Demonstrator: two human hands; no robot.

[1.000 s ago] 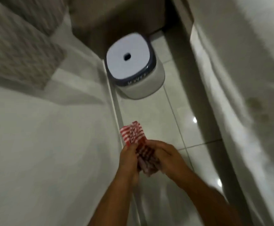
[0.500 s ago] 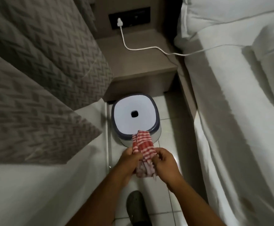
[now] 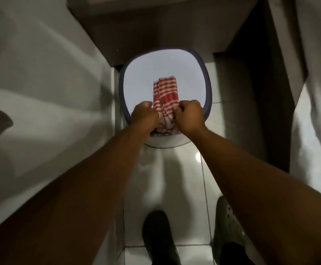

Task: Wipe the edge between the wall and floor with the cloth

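A red and white checked cloth point(image 3: 165, 94), folded into a narrow strip, is held out in front of me over the white top of a round bin. My left hand point(image 3: 145, 114) grips its left side and my right hand point(image 3: 189, 115) grips its right side, both fists closed on the fabric. The cloth's lower end bunches between my hands. The edge between the wall and the floor point(image 3: 115, 104) runs down the left of the tiled strip, partly hidden by my left forearm.
A white bin with a dark rim point(image 3: 208, 88) stands on the floor against a brown bedside unit point(image 3: 155, 29). White bedding point(image 3: 316, 92) hangs on the right. My two shoes point(image 3: 158, 236) stand on the glossy tiles point(image 3: 180, 178). The grey-white wall point(image 3: 41, 92) fills the left.
The camera view has tipped downward and closer to the bin. Both hands kept hold of the cloth and now hold it stretched flatter over the bin's top.
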